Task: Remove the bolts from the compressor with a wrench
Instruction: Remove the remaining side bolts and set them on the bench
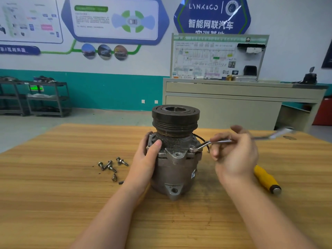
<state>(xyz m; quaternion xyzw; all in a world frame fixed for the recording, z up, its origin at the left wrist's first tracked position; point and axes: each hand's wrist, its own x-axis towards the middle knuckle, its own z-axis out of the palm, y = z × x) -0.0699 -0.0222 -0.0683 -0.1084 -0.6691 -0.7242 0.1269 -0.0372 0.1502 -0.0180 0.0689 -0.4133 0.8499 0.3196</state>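
Wood-grain worktop [71, 186] fills the near half of the view, and beyond it a workshop room has a white wall with a teal lower band, dark shelving racks [36, 97] at far left and a beige cabinet [233, 101] carrying a wiring-diagram board [215, 58] at far right. At the worktop's middle stands the compressor [175, 153], upright, with its dark pulley on top. The left hand [145, 162] wraps the compressor's left side, thumb pressed against the housing. The right hand [233, 153] has its fingers curled round the shaft of a wrench [206, 143], whose ring end sits on a bolt at the housing's right shoulder. Loose bolts [112, 166] lie just left of the compressor. A yellow-handled tool [265, 178] lies to the right. A blue wall sign [212, 15] reads "LYNK&CO" above "智能网联汽车".
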